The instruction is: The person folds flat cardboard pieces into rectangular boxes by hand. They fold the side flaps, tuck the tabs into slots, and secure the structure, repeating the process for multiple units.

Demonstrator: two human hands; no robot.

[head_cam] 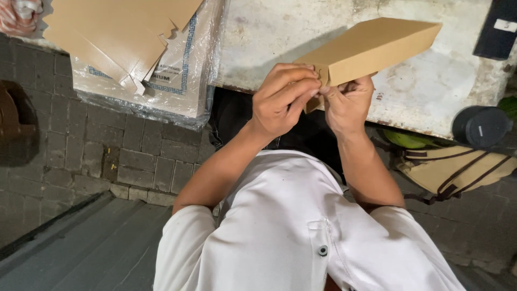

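While both hands pinch the end flap, left hand [283, 97] and right hand [344, 102] are closing the flat brown cardboard box [371, 46] at upper centre; tucking the tab looks next.

One folded brown cardboard box [371, 46] is above the bench [431, 91], with two hands on its near end: one left hand [283, 99] and one right hand [347, 105]. Left of the box lies one plastic-wrapped stack of flat cardboard blanks [118, 37]. Right of it are one dark round container [481, 126] and one tan bag [452, 170].
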